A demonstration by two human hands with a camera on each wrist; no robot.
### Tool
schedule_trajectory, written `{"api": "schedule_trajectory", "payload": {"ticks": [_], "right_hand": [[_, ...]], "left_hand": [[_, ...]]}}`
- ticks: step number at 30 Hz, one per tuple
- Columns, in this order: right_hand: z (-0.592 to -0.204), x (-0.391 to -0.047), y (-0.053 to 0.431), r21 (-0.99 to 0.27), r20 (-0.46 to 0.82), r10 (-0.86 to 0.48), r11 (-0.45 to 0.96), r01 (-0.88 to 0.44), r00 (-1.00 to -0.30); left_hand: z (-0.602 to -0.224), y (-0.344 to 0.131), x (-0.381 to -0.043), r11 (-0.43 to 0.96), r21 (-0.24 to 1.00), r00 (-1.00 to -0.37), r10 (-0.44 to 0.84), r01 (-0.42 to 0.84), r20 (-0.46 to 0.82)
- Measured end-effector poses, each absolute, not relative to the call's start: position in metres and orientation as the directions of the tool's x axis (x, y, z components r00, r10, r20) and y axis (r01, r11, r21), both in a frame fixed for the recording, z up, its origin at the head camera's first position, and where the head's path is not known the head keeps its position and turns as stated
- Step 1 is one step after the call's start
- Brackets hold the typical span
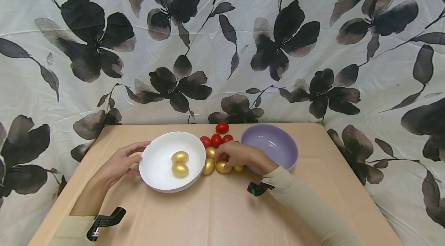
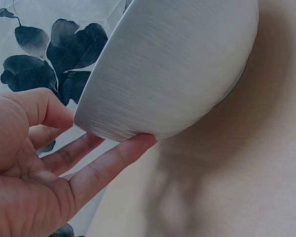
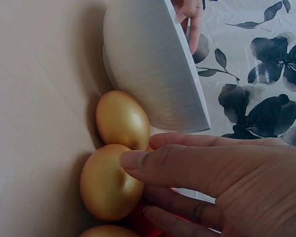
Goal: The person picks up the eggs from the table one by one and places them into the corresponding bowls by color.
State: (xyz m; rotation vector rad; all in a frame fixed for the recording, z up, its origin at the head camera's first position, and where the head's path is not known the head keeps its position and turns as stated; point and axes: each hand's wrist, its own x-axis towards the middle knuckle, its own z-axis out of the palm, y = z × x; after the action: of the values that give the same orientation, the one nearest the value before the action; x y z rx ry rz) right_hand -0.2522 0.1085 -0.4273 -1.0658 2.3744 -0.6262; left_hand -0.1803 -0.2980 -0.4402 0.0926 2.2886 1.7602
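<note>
My left hand (image 1: 119, 165) holds the white bowl (image 1: 153, 172) at its left side, the thumb at the rim and the fingers against the outer wall (image 2: 163, 74). Two golden eggs (image 1: 180, 170) lie inside that bowl. Just right of it, my right hand (image 1: 240, 155) is at a golden egg (image 3: 111, 185) on the table, thumb tip on its near side and fingers behind it. Another golden egg (image 3: 122, 120) sits between this one and the white bowl. More golden eggs (image 1: 210, 152) are close by, one partly hidden under the hand.
A purple bowl (image 1: 274, 143) stands to the right, partly behind my right forearm. Several red eggs (image 1: 216, 140) are grouped behind the golden ones, one of them (image 1: 222, 128) near the table's back edge. Floral cloth (image 1: 222, 64) hangs behind the wooden table (image 1: 194, 219).
</note>
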Motion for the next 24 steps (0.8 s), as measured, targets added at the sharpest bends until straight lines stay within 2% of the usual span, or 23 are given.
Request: {"api": "schedule_trajectory", "payload": {"ticks": [18,24], "right_hand": [[-0.4267,-0.2467,0.1011,-0.528,-0.254,-0.759,0.629,-0.571,-0.600],[-0.4252,-0.2444,0.0987,-0.438,-0.302,-0.740,0.667,-0.602,-0.601]], "left_hand": [[-0.4423,-0.2983,-0.1799,0.271,0.957,-0.966,0.205,-0.100,-0.159],[-0.4425,-0.2983,-0.1803,0.270,0.957,-0.966,0.202,-0.103,-0.161]]}}
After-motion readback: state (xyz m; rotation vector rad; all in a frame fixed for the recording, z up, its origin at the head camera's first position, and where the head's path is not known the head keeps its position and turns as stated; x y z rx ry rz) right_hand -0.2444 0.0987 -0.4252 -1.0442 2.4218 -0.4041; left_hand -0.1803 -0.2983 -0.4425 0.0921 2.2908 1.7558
